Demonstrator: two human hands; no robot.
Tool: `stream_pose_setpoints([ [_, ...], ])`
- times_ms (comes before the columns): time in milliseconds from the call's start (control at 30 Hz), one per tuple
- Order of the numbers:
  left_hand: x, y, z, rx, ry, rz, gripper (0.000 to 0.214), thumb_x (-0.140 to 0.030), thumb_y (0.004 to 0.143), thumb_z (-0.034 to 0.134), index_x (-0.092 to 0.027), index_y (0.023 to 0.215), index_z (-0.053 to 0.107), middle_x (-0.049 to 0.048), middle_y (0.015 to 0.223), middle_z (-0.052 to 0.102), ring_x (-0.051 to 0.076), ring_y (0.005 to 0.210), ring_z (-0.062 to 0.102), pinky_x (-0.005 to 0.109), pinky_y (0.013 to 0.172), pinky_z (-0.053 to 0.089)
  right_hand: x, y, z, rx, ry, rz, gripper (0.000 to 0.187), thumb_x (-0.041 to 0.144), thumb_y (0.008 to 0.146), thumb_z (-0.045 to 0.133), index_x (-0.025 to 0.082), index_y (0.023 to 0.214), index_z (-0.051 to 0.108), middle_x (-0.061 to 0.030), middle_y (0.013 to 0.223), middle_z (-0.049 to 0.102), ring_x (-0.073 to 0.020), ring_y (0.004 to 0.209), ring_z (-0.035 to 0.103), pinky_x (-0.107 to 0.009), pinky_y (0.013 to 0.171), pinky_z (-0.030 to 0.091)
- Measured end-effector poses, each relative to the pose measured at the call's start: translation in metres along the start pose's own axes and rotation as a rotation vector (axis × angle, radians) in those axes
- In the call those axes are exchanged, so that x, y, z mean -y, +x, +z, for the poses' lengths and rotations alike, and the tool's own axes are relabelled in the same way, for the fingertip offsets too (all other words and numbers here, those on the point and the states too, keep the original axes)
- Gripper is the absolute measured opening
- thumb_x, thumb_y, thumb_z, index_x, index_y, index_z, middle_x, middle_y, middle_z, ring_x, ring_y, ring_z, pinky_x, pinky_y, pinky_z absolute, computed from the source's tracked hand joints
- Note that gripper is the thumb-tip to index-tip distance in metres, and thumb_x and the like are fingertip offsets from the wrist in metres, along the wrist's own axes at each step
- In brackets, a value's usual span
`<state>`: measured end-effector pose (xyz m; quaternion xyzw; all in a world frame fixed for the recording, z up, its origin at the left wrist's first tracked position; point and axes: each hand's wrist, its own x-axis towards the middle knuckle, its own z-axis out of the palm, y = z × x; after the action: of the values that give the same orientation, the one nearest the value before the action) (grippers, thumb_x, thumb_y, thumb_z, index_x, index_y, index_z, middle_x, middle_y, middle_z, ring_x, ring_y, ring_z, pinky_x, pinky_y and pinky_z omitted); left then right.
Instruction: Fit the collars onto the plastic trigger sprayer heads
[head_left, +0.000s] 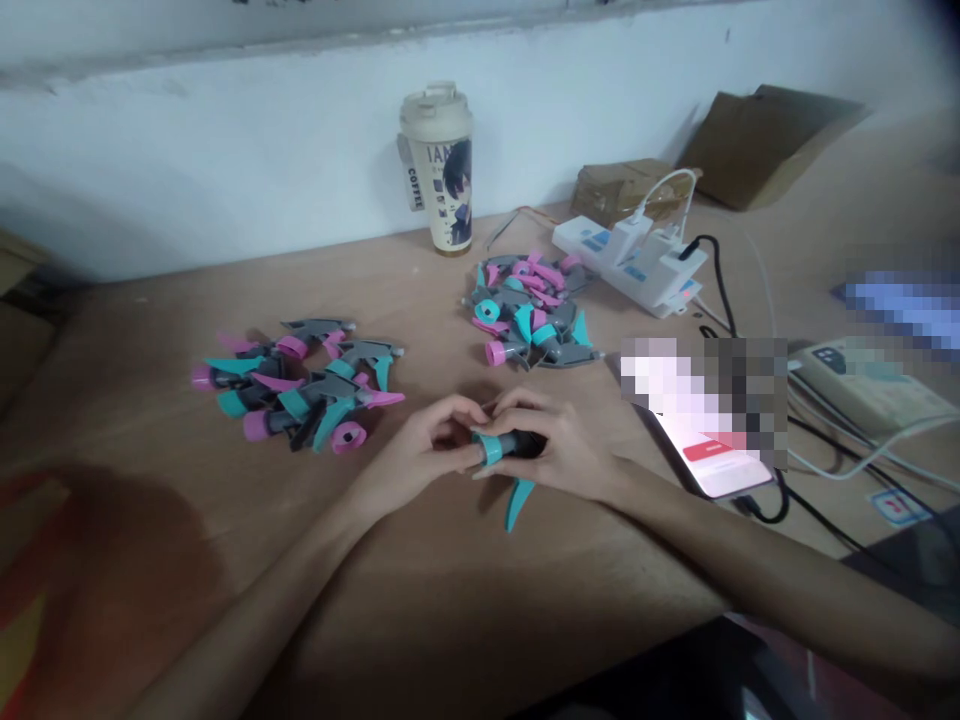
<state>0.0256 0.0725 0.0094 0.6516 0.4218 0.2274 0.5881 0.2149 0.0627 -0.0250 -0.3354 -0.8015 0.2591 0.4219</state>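
Between my hands is a trigger spray head with a dark grey body, a teal collar and a teal trigger that points down toward me. My left hand pinches the collar end with thumb and fingers. Wrapped round the grey body is my right hand, whose fingers hide much of it. To the left lies a pile of spray heads in grey, teal and pink. A second pile of spray heads lies beyond my hands, just past my right fingers.
A lidded coffee cup stands by the wall. At the right are a white power strip with plugs, a lit phone, a power bank and loose cables. A cardboard box sits behind the strip.
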Motion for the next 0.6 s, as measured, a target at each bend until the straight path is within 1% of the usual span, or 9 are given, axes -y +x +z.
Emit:
stream_pose_setpoints([
  [100, -0.001, 0.000, -0.003, 0.033, 0.021, -0.006, 0.018, -0.021, 0.074, 0.064, -0.018, 0.090, 0.055, 0.0002, 0.084, 0.056, 0.012, 0.076, 0.053, 0.024, 0.066, 0.044, 0.001, -0.001, 0.001, -0.001, -0.003, -0.028, 0.029, 0.035, 0.068, 0.074, 0.020, 0.092, 0.066, -0.0042, 0.091, 0.059, -0.0157, 0.087, 0.059, -0.031, 0.078, 0.050],
  [200, -0.001, 0.000, 0.000, 0.005, 0.007, 0.016, 0.018, -0.021, 0.075, 0.062, -0.018, 0.091, 0.055, 0.0003, 0.087, 0.055, 0.013, 0.077, 0.053, 0.024, 0.066, 0.044, 0.001, -0.002, 0.002, -0.024, -0.016, -0.035, 0.028, 0.031, 0.070, 0.073, 0.019, 0.094, 0.065, -0.0051, 0.092, 0.059, -0.0162, 0.088, 0.059, -0.031, 0.079, 0.050],
  [333, -0.002, 0.000, 0.007, -0.027, -0.070, 0.037, 0.016, -0.018, 0.076, 0.060, -0.018, 0.091, 0.054, -0.0004, 0.090, 0.054, 0.012, 0.078, 0.053, 0.022, 0.065, 0.045, -0.001, -0.002, 0.003, -0.064, -0.044, -0.050, 0.026, 0.028, 0.072, 0.071, 0.017, 0.094, 0.064, -0.0062, 0.092, 0.059, -0.0169, 0.090, 0.059, -0.031, 0.079, 0.050],
  [467, 0.000, 0.001, 0.007, -0.055, -0.093, 0.032, 0.018, -0.021, 0.076, 0.061, -0.018, 0.092, 0.053, -0.0003, 0.088, 0.054, 0.013, 0.079, 0.054, 0.023, 0.065, 0.046, 0.000, -0.001, 0.001, -0.080, -0.057, -0.063, 0.024, 0.026, 0.073, 0.070, 0.019, 0.095, 0.063, -0.0054, 0.092, 0.059, -0.0178, 0.093, 0.058, -0.034, 0.082, 0.049],
  [600, 0.002, 0.001, 0.005, -0.068, -0.065, 0.009, 0.018, -0.022, 0.074, 0.064, -0.017, 0.086, 0.051, -0.0010, 0.081, 0.053, 0.013, 0.077, 0.053, 0.025, 0.067, 0.046, 0.000, 0.000, 0.000, -0.071, -0.067, -0.067, 0.024, 0.021, 0.074, 0.068, 0.023, 0.098, 0.062, -0.0048, 0.097, 0.058, -0.0188, 0.098, 0.056, -0.037, 0.085, 0.048],
])
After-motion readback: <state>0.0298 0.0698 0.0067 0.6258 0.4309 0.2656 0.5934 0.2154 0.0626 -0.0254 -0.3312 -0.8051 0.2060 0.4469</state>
